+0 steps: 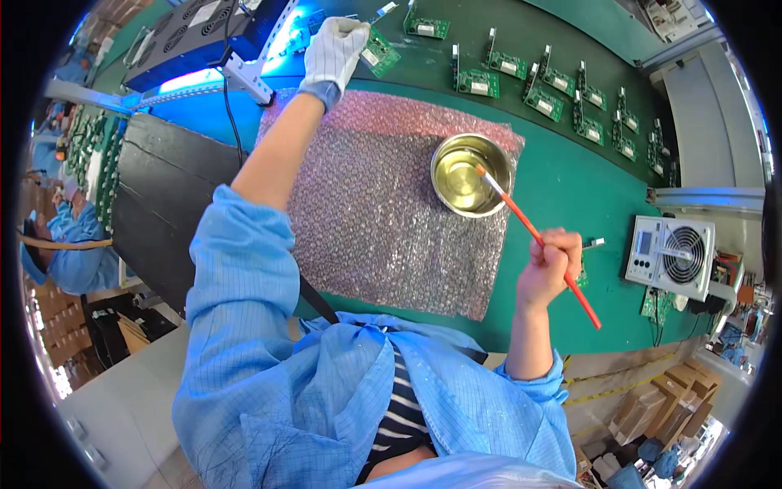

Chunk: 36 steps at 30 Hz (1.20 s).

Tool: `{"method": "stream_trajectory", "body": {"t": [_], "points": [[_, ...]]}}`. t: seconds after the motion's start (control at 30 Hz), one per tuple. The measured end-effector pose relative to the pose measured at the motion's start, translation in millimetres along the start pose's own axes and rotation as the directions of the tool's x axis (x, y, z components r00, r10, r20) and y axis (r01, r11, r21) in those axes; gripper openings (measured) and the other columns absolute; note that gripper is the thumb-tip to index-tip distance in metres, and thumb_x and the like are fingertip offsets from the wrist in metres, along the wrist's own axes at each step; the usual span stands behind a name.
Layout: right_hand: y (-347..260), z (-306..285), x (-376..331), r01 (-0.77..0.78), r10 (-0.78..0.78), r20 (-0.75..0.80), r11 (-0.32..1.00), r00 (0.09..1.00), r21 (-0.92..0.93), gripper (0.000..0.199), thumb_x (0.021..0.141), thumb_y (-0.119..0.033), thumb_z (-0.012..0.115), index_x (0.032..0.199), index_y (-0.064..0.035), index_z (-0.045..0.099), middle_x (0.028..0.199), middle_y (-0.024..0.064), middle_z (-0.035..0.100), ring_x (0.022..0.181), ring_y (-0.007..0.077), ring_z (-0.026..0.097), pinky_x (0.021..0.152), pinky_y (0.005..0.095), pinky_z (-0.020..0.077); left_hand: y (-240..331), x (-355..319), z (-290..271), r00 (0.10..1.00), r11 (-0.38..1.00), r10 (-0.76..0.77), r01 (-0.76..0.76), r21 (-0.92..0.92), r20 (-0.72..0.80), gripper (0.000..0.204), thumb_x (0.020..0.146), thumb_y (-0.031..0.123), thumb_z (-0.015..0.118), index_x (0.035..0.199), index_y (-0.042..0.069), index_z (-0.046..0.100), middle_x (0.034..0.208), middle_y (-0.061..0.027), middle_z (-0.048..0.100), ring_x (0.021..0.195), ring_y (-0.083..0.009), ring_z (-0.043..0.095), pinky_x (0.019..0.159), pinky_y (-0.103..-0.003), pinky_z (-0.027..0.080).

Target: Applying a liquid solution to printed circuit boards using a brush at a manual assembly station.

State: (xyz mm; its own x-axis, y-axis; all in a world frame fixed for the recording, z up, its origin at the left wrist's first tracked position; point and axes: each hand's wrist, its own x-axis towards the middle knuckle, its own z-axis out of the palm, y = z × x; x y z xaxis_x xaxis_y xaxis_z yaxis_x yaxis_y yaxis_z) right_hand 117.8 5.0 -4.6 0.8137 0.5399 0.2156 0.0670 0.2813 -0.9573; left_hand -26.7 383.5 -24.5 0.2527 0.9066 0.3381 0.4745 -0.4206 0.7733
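My left hand [336, 50], in a white striped glove, reaches to the far side of the bench. Its fingers are closed on the edge of a green circuit board [380, 55], which has a pale label and an upright part at its top. My bare right hand [557, 259] grips a red-handled paintbrush [529, 226] by the middle of its handle. The brush tip hangs over a round metal bowl [440, 189] of clear yellowish liquid; whether it touches the liquid I cannot tell. The bowl stands on a sheet of bubble wrap [383, 220].
Several similar circuit boards [479, 83] stand in rows along the far right. A black fan unit [195, 37] glows blue at the far left. A white device with a round fan [672, 254] sits at the right edge. Another person [77, 244] is at the left.
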Motion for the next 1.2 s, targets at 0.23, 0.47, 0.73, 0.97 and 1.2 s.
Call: {"method": "stream_trajectory", "body": {"t": [0.23, 0.47, 0.73, 0.97, 1.2], "points": [[14.0, -13.9, -5.0, -0.112, 0.115, -0.115, 0.993, 0.987, 0.027, 0.003, 0.073, -0.001, 0.041, 0.071, -0.0045, 0.042, 0.063, 0.0028, 0.038, 0.053, 0.0097, 0.031, 0.046, 0.0219, 0.0282, -23.1, 61.9, 25.8, 0.962, 0.756, 0.248, -0.268, 0.597, 0.117, 0.020, 0.085, 0.031, 0.054, 0.092, 0.016, 0.067, 0.091, -0.0084, 0.069, 0.089, -0.0286, 0.064, 0.078, -0.038, 0.051], [20.9, -15.1, 0.2, -0.172, 0.175, -0.123, 0.984, 0.977, 0.036, 0.004, 0.073, -0.001, 0.041, 0.072, -0.0050, 0.043, 0.063, 0.0026, 0.039, 0.052, 0.0096, 0.032, 0.046, 0.0222, 0.0292, 12.1, 80.7, 85.3, 0.905, 0.475, 0.259, -0.423, 0.772, 0.337, 0.031, 0.089, 0.031, 0.048, 0.087, 0.010, 0.070, 0.099, -0.0083, 0.065, 0.102, -0.0269, 0.055, 0.087, -0.036, 0.046], [25.1, -12.6, 10.3, -0.223, 0.223, -0.033, 0.975, 0.974, -0.015, 0.010, 0.081, -0.002, 0.045, 0.072, -0.0053, 0.044, 0.063, 0.0000, 0.039, 0.051, 0.0062, 0.031, 0.046, 0.0210, 0.0271, 14.3, 72.0, 117.6, 0.986, 0.738, 0.061, -0.151, 0.657, 0.158, 0.018, 0.082, 0.020, 0.057, 0.087, 0.007, 0.069, 0.102, -0.0134, 0.062, 0.100, -0.0304, 0.060, 0.078, -0.041, 0.054], [35.0, -7.2, 14.3, -0.230, 0.240, 0.018, 0.945, 0.971, -0.233, 0.008, 0.082, -0.002, 0.048, 0.075, -0.0034, 0.050, 0.059, 0.0003, 0.044, 0.050, 0.0064, 0.038, 0.045, 0.0215, 0.0282, 27.9, -4.0, 23.7, 0.853, 0.751, -0.201, 0.449, -0.484, 0.481, 0.017, 0.085, 0.013, 0.061, 0.090, -0.002, 0.055, 0.086, -0.0142, 0.060, 0.080, -0.0252, 0.065, 0.066, -0.035, 0.054], [42.5, -4.2, 14.8, -0.179, 0.202, 0.081, 0.956, 0.976, -0.232, 0.007, 0.083, -0.005, 0.051, 0.076, -0.0028, 0.053, 0.058, 0.0010, 0.048, 0.051, 0.0060, 0.041, 0.045, 0.0210, 0.0300, 28.1, -92.1, -59.0, 0.690, 0.159, -0.021, 0.717, -0.679, 0.724, 0.013, 0.093, 0.014, 0.055, 0.094, 0.002, 0.059, 0.097, -0.0134, 0.066, 0.084, -0.0202, 0.066, 0.068, -0.031, 0.056]]}}
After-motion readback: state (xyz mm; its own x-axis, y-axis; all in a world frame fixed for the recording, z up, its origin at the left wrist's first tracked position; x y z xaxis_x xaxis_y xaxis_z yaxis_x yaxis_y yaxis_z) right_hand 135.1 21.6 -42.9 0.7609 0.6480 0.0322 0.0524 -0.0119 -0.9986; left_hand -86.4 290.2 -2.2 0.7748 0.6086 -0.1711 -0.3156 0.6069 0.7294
